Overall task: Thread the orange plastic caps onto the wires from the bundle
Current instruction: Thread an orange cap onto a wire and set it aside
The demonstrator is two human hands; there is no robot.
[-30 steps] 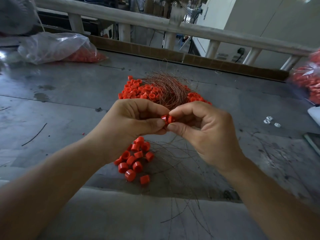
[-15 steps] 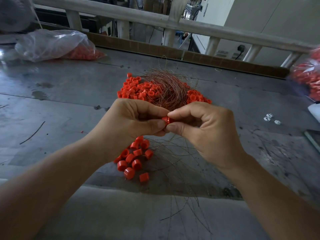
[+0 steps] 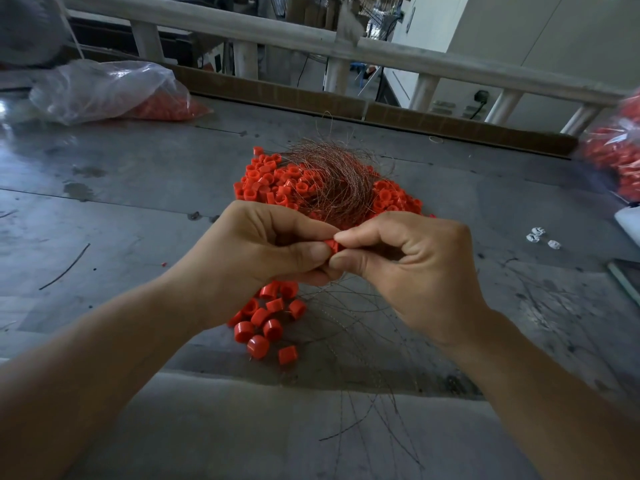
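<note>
Cap: we pinch one small orange plastic cap [image 3: 331, 244] between left hand [image 3: 263, 251] and right hand [image 3: 415, 268], both curled tight on it, near the coppery wire bundle [image 3: 332, 181]; probably light, rigid, slick, so grip its sidewall.

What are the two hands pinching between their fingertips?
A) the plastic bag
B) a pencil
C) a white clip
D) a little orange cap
D: the left hand and the right hand both pinch one orange cap, right where their fingertips meet.
</note>
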